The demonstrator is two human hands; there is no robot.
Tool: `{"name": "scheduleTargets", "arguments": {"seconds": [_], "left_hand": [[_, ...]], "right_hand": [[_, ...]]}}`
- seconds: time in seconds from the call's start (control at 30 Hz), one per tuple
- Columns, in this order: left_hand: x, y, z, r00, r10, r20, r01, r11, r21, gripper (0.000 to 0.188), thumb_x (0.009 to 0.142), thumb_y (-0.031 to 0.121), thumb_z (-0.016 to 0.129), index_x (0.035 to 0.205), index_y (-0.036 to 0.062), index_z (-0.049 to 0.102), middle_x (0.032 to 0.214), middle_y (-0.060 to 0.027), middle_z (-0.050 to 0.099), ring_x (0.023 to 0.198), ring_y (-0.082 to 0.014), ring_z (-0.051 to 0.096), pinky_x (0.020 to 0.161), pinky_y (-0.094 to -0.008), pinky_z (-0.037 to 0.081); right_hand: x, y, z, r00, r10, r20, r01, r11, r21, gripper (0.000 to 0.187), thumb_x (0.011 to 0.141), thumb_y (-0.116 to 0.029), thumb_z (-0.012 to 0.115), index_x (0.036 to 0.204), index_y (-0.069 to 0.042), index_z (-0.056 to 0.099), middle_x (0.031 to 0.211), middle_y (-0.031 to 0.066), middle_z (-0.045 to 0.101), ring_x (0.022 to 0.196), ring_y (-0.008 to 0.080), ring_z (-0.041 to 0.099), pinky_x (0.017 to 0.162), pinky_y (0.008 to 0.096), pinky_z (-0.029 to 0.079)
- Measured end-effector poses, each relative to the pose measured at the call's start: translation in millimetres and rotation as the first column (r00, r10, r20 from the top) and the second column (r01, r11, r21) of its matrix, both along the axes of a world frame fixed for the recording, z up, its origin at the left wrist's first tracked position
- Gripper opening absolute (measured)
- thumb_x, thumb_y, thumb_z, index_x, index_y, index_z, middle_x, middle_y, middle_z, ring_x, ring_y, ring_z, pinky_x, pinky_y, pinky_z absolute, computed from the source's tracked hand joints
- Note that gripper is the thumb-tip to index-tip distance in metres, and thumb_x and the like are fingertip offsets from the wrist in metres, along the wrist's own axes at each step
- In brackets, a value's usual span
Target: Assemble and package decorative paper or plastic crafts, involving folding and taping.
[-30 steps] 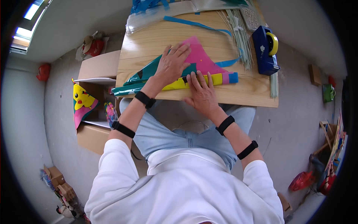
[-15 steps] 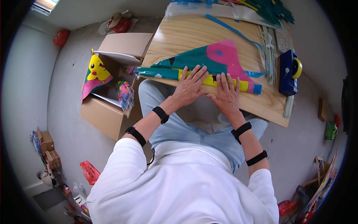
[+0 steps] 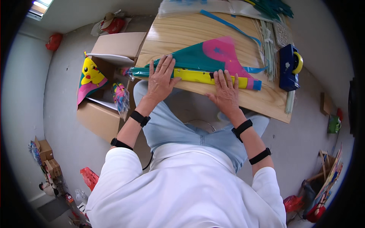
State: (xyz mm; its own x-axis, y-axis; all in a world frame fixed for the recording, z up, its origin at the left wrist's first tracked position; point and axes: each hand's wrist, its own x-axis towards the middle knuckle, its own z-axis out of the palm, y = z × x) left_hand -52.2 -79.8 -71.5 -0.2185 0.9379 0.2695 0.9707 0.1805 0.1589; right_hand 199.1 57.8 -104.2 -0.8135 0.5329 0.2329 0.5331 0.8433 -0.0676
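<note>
A thin plastic kite (image 3: 189,57), green and pink, lies along the near edge of the table. Its near side is wound into a long roll (image 3: 193,75), mostly yellow, with a green left end and a blue right end. The unrolled part spreads away from me in a pointed shape. My left hand (image 3: 160,79) lies with outstretched fingers across the green left part of the roll. Flat on the yellow part near the right end rests my right hand (image 3: 227,92), its fingers stretched out. Both palms face down, and neither hand grips anything.
Left of the wooden table (image 3: 163,36), an open carton (image 3: 100,119) holds a printed yellow-figure kite (image 3: 91,74) and a colourful wrapped bundle (image 3: 121,98). A blue tape dispenser (image 3: 288,72), thin pale sticks (image 3: 270,49) and a blue strip (image 3: 232,26) lie on the right side.
My left hand has slid left along the roll, widening the gap between my hands. The yellow middle of the roll is now uncovered. My right hand stays near the right end.
</note>
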Motion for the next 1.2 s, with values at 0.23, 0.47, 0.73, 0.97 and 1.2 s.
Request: {"name": "scheduleTargets", "arguments": {"seconds": [0.23, 0.47, 0.73, 0.97, 1.2], "left_hand": [[84.3, 37.0, 5.1, 0.937, -0.321, 0.139, 0.343, 0.922, -0.179, 0.105, 0.067, 0.027, 0.082, 0.155, 0.0020, 0.031, 0.165, -0.0114, 0.025, 0.154, -0.0280, 0.021, 0.125, -0.0533, 0.011], [93.1, 47.8, -7.7, 0.961, -0.229, 0.155, 0.253, 0.955, -0.157, 0.110, 0.062, 0.028, 0.086, 0.155, 0.0028, 0.033, 0.163, -0.0135, 0.029, 0.152, -0.0285, 0.024, 0.125, -0.0561, 0.009], [96.3, 55.2, -17.0, 0.975, -0.171, 0.141, 0.183, 0.980, -0.077, 0.105, 0.066, 0.033, 0.084, 0.154, 0.0040, 0.035, 0.163, -0.0109, 0.028, 0.152, -0.0264, 0.025, 0.124, -0.0578, 0.009], [95.0, 56.0, -17.8, 0.980, -0.162, 0.111, 0.176, 0.977, -0.121, 0.110, 0.061, 0.031, 0.088, 0.154, 0.0045, 0.035, 0.163, -0.0097, 0.029, 0.152, -0.0257, 0.026, 0.123, -0.0578, 0.014], [97.3, 56.3, -17.8, 0.982, -0.156, 0.105, 0.168, 0.978, -0.124, 0.119, 0.055, 0.033, 0.092, 0.155, 0.0054, 0.033, 0.162, -0.0095, 0.029, 0.152, -0.0252, 0.026, 0.124, -0.0575, 0.015]], "right_hand": [[-0.5, 0.1, -1.0, 0.999, -0.002, -0.038, 0.001, 1.000, -0.031, 0.090, 0.088, -0.069, 0.052, 0.150, -0.005, 0.043, 0.154, 0.0104, 0.039, 0.148, 0.0321, 0.030, 0.123, 0.0594, 0.012], [-0.4, 0.3, -2.9, 0.998, -0.011, -0.058, 0.009, 0.999, -0.036, 0.091, 0.087, -0.067, 0.055, 0.152, -0.004, 0.042, 0.152, 0.0111, 0.040, 0.148, 0.0322, 0.029, 0.123, 0.0610, 0.011], [0.4, 0.2, -2.1, 0.998, -0.010, -0.058, 0.007, 0.998, -0.055, 0.091, 0.086, -0.066, 0.056, 0.150, -0.003, 0.044, 0.151, 0.0115, 0.042, 0.147, 0.0320, 0.030, 0.122, 0.0636, 0.011], [3.3, 6.3, 12.3, 0.994, 0.002, -0.110, -0.015, 0.992, -0.123, 0.082, 0.086, -0.058, 0.062, 0.146, -0.003, 0.048, 0.149, 0.0132, 0.044, 0.145, 0.0327, 0.034, 0.121, 0.0618, 0.014], [47.7, 82.9, 54.0, 0.768, -0.629, -0.121, 0.628, 0.777, -0.052, 0.043, 0.084, -0.044, 0.072, 0.102, -0.005, 0.067, 0.107, 0.0159, 0.067, 0.102, 0.0343, 0.063, 0.090, 0.0464, 0.049]]}}
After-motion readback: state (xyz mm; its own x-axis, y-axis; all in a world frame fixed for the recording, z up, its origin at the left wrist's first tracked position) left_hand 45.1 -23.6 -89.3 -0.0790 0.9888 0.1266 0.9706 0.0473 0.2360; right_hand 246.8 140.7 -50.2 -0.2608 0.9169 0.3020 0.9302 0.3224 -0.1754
